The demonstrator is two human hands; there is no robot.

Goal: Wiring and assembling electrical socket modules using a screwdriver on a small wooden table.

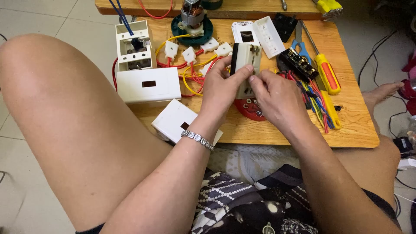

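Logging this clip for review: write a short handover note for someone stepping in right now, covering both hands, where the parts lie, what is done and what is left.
Left hand: grips the white socket block from its left side, above the table.
Right hand: fingertips pinch the same block's right edge.
Parts: open white box with blue wires at far left, closed box in front of it, red disc under the hands, yellow screwdriver and wire bundle at right, on the wooden table.
Done: small white connectors already carry red and yellow wires.
Left: block is not yet set in any box.
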